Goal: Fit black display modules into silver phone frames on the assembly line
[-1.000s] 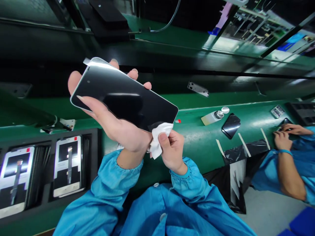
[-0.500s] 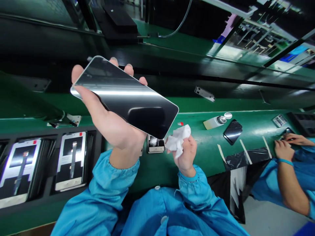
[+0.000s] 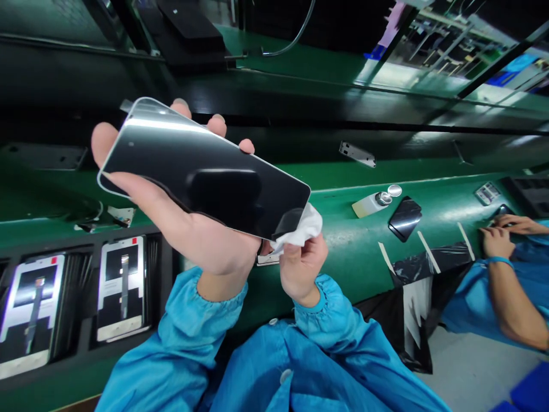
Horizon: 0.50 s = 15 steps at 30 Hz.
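A phone screen panel [image 3: 201,171], dark and glossy with a pale rim, lies tilted across my left hand [image 3: 193,229]. The thumb grips its near edge and the fingertips show past the far edge. In my right hand [image 3: 302,263] is a crumpled white wipe [image 3: 302,226], which meets the panel's lower right corner. Below the hands, another phone part [image 3: 268,260] on the bench is mostly covered. To the left, a black tray [image 3: 169,274] holds stacked phone screens [image 3: 121,286] with their ribbon cables facing up.
On the green bench [image 3: 343,257] to the right stand an open-capped bottle [image 3: 371,205] and dark phone panels [image 3: 405,218]. Tape strips hold a black bag [image 3: 418,303] at the edge. At far right are a co-worker's hands [image 3: 500,237]. A metal bracket [image 3: 358,154] sits on the ledge.
My right hand has brought the wipe up and left onto the panel's lower right corner. The panel in my left hand has shifted left and tilted slightly, moving its reflections.
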Motion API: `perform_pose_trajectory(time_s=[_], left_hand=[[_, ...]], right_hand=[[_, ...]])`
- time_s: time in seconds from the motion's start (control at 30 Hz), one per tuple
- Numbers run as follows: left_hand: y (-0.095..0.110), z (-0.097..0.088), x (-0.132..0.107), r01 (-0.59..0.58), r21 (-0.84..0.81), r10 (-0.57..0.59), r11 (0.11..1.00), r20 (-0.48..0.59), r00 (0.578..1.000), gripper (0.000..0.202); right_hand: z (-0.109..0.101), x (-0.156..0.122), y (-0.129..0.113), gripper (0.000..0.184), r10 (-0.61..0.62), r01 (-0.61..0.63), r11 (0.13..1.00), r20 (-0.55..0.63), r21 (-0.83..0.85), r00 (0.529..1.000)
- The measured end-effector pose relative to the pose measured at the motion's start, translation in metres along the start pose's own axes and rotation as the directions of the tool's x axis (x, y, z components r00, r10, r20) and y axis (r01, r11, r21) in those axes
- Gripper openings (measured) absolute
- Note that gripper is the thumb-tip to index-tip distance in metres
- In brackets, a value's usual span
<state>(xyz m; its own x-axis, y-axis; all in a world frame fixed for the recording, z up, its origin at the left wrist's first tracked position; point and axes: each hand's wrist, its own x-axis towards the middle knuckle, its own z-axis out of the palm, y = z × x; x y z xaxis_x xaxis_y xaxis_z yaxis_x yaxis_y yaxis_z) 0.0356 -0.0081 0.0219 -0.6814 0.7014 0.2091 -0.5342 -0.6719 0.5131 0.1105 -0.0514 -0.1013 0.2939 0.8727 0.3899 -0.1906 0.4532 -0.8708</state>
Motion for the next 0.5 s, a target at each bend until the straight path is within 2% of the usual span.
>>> perform_pose_trajectory(time_s=[0.13, 0.27, 0.4, 0.5], left_hand=[[-0.003, 0.016, -0.006, -0.072, 0.060, 0.081, 0.996, -0.166, 0.983, 0.062], [0.000, 0.027, -0.009, -0.028, 0.055, 0.038, 0.998, -0.203, 0.979, 0.070], [-0.001, 0.028, -0.009, -0.008, 0.048, 0.021, 0.999, -0.262, 0.965, 0.061], [-0.006, 0.020, -0.009, -0.023, 0.031, 0.028, 0.999, -0.191, 0.981, 0.058]], right_hand=[[0.006, 0.014, -0.010, 0.068, 0.083, -0.073, 0.993, 0.110, -0.094, 0.990], [0.004, 0.015, -0.011, 0.076, 0.189, -0.176, 0.980, 0.142, -0.098, 0.972], [0.000, 0.006, 0.005, 0.078, 0.157, -0.149, 0.980, 0.052, -0.132, 0.986], [-0.005, -0.005, 0.022, 0.077, 0.170, -0.170, 0.972, -0.014, -0.160, 0.985]])
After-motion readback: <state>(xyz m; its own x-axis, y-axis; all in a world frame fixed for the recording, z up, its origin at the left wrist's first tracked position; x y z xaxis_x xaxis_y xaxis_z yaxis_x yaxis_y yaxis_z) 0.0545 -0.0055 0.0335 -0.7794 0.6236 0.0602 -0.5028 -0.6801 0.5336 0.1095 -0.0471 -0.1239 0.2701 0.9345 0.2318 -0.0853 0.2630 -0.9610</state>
